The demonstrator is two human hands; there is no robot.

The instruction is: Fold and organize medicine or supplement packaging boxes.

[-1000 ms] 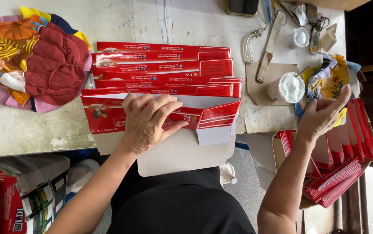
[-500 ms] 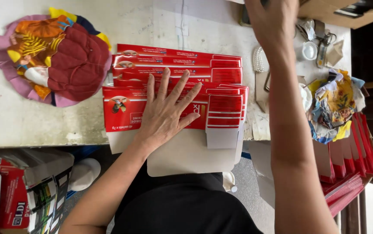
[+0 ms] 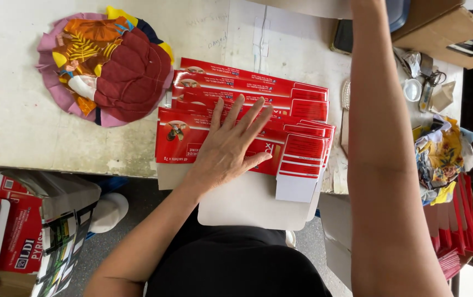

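Note:
A fanned stack of flat red cartons (image 3: pixel 302 148) with white end flaps lies on a pale board (image 3: pixel 247 203) at the table's near edge. My left hand (image 3: pixel 228 146) rests flat on top of the stack, fingers spread, palm down, gripping nothing. My right forearm (image 3: pixel 379 137) stretches up the right side of the view toward the far side of the table. The right hand itself is past the top edge and hidden.
A round pile of colourful cloth pieces (image 3: pixel 104 66) sits at the far left of the white table (image 3: pixel 16 121). Cardboard boxes (image 3: pixel 440 27), a small white cap (image 3: pixel 412 89) and crumpled rags (image 3: pixel 443 157) lie at the right. More red cartons stand below at the right (image 3: pixel 462 220) and left (image 3: pixel 22 236).
My right hand left the rags at the right and reached up and away, out past the top edge. My left hand flattened and spread its fingers on the cartons.

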